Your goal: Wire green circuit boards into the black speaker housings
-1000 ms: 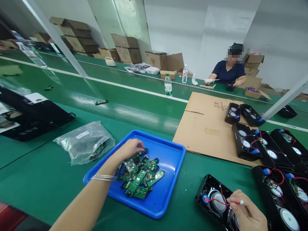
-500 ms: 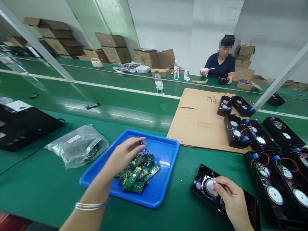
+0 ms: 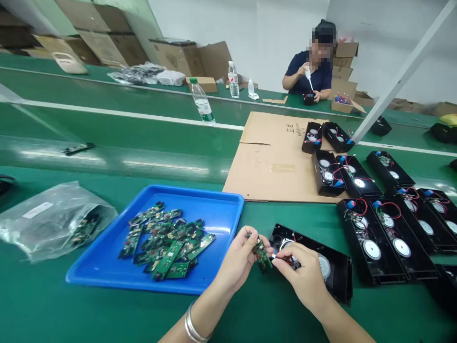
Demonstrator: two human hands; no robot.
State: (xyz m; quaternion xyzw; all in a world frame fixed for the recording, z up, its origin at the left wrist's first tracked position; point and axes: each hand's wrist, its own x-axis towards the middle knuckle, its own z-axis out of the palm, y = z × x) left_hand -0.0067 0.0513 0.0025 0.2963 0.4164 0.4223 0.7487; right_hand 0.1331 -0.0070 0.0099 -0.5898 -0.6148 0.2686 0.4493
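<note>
My left hand (image 3: 235, 262) pinches a small green circuit board (image 3: 262, 255) between thumb and fingers, just left of an open black speaker housing (image 3: 341, 276). Close against that board, my right hand (image 3: 305, 274) grips a small white wire connector (image 3: 274, 256) with its fingertips. Whether the plug touches the board's socket cannot be made out. The housing lies on the green table with round speakers inside, partly covered by my right hand. To the left, a blue tray (image 3: 96, 271) bears a heap of similar circuit boards (image 3: 171, 247).
Several black speaker housings (image 3: 374, 276) with red wires stand at the right, some on a cardboard sheet (image 3: 264, 166). A clear plastic bag (image 3: 50, 224) of boards lies at the left. A water bottle (image 3: 203, 105) stands beyond. Across the line, a co-worker (image 3: 309, 71) holds a white nozzled bottle.
My left hand has left the tray with a circuit board and come beside my right hand. The right hand has shifted left with the connector. The view has turned right; the co-worker has raised the bottle.
</note>
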